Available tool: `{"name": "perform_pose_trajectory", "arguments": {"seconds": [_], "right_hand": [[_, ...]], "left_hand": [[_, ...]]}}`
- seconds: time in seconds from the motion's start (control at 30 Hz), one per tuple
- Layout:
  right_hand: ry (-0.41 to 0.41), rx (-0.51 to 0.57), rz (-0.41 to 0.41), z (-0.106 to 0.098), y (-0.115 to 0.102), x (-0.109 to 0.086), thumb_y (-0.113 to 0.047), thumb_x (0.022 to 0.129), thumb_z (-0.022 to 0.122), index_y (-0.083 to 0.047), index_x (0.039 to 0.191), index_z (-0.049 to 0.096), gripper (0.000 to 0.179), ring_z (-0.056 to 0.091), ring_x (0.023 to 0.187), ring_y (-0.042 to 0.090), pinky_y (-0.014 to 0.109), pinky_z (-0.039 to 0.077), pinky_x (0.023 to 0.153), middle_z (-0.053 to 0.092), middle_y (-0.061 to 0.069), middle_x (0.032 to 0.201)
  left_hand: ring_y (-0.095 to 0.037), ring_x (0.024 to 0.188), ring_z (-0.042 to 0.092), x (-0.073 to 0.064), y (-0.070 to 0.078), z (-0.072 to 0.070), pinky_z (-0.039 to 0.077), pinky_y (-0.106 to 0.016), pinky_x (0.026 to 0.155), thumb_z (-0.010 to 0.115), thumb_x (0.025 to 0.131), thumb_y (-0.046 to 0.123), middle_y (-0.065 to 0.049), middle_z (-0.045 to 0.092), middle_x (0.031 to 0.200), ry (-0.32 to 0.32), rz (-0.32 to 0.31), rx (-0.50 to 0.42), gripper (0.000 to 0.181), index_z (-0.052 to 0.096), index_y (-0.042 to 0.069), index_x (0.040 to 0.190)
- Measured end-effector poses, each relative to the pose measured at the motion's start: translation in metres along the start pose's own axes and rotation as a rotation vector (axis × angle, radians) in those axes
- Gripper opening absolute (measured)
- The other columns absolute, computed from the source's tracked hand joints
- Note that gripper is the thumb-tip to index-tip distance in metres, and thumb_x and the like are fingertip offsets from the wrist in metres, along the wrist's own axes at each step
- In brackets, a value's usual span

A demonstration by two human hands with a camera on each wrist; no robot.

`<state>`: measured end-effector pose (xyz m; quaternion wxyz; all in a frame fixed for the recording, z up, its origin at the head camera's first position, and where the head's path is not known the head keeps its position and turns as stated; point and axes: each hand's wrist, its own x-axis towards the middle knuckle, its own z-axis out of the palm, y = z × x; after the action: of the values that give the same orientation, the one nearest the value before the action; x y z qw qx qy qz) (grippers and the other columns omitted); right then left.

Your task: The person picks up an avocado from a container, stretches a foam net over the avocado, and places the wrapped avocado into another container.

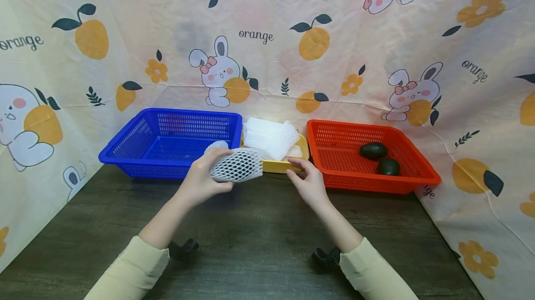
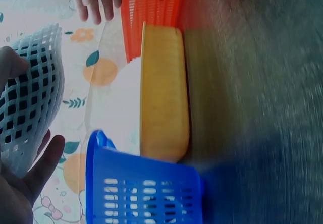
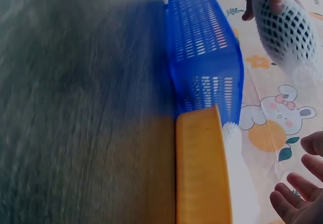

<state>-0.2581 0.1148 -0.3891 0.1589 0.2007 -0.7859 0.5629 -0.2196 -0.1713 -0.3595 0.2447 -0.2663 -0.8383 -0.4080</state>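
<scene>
My left hand (image 1: 205,177) grips a dark avocado in a white foam net sleeve (image 1: 237,165), held up in front of the blue basket (image 1: 146,168) and the yellow tray (image 1: 276,166). In the left wrist view, the thumb and fingers wrap the sleeve (image 2: 38,90), dark fruit showing through its mesh. My right hand (image 1: 309,183) is empty, fingers loosely bent, close to the tray's front right; the right wrist view shows its fingers (image 3: 303,186) spread. Flat white foam net sleeves (image 1: 269,137) lie heaped in the tray.
At the right stands a red basket (image 1: 359,181) with two bare avocados (image 1: 373,150) inside. Another white net piece (image 1: 216,146) shows at the blue basket's right side, partly hidden by my left hand. A printed cloth (image 1: 267,72) hangs behind the dark wooden table (image 1: 255,244).
</scene>
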Motion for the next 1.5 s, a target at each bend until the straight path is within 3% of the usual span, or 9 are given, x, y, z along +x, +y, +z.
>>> {"name": "perform_pose_trajectory", "arguments": {"seconds": [0.17, 0.33, 0.63, 0.9, 1.27, 1.5], "right_hand": [[-0.003, -0.181, -0.053, 0.001, 0.004, 0.004, -0.003, 0.085, 0.071, -0.003, 0.115, 0.067, 0.031, 0.060, 0.100, 0.032, 0.044, 0.050, 0.083, 0.063, 0.008, 0.116], [-0.013, -0.271, -0.059, 0.003, 0.008, 0.009, -0.006, 0.085, 0.072, -0.004, 0.116, 0.067, 0.031, 0.058, 0.106, 0.025, 0.044, 0.048, 0.088, 0.064, 0.008, 0.117], [-0.023, -0.300, -0.029, 0.008, 0.015, 0.013, -0.003, 0.084, 0.071, -0.001, 0.117, 0.066, 0.034, 0.055, 0.115, 0.026, 0.044, 0.042, 0.096, 0.062, 0.009, 0.119], [-0.052, -0.371, -0.012, 0.010, 0.021, 0.015, -0.005, 0.085, 0.071, -0.002, 0.121, 0.064, 0.037, 0.052, 0.119, 0.028, 0.045, 0.039, 0.100, 0.060, 0.011, 0.123], [-0.065, -0.472, -0.016, 0.016, 0.029, 0.020, -0.006, 0.085, 0.072, -0.004, 0.123, 0.064, 0.040, 0.050, 0.120, 0.030, 0.046, 0.036, 0.102, 0.058, 0.013, 0.126], [-0.086, -0.527, -0.022, 0.018, 0.034, 0.027, -0.006, 0.085, 0.071, -0.004, 0.122, 0.064, 0.038, 0.051, 0.120, 0.030, 0.045, 0.036, 0.102, 0.059, 0.014, 0.126]], "left_hand": [[-0.028, 0.110, 0.054, -0.001, -0.006, -0.008, 0.049, -0.047, 0.082, 0.087, 0.058, 0.001, -0.010, 0.057, 0.125, 0.037, 0.009, 0.025, 0.073, 0.057, 0.012, 0.124], [-0.029, 0.111, 0.054, -0.002, -0.014, -0.014, 0.048, -0.048, 0.083, 0.087, 0.057, 0.000, -0.010, 0.058, 0.122, 0.079, 0.005, 0.050, 0.072, 0.058, 0.010, 0.122], [-0.029, 0.106, 0.055, -0.003, -0.025, -0.027, 0.048, -0.048, 0.080, 0.087, 0.058, -0.001, -0.011, 0.059, 0.120, 0.116, -0.099, 0.064, 0.073, 0.057, 0.009, 0.124], [-0.032, 0.105, 0.055, -0.003, -0.035, -0.036, 0.047, -0.052, 0.081, 0.085, 0.064, 0.002, -0.015, 0.058, 0.122, 0.162, -0.240, 0.047, 0.070, 0.055, 0.009, 0.128], [-0.036, 0.108, 0.053, 0.007, -0.048, -0.045, 0.045, -0.055, 0.083, 0.083, 0.069, 0.007, -0.018, 0.057, 0.124, 0.257, -0.317, 0.101, 0.068, 0.054, 0.009, 0.130], [-0.038, 0.112, 0.051, 0.015, -0.058, -0.048, 0.042, -0.057, 0.088, 0.082, 0.072, 0.013, -0.018, 0.055, 0.127, 0.281, -0.406, 0.152, 0.067, 0.052, 0.008, 0.131]]}}
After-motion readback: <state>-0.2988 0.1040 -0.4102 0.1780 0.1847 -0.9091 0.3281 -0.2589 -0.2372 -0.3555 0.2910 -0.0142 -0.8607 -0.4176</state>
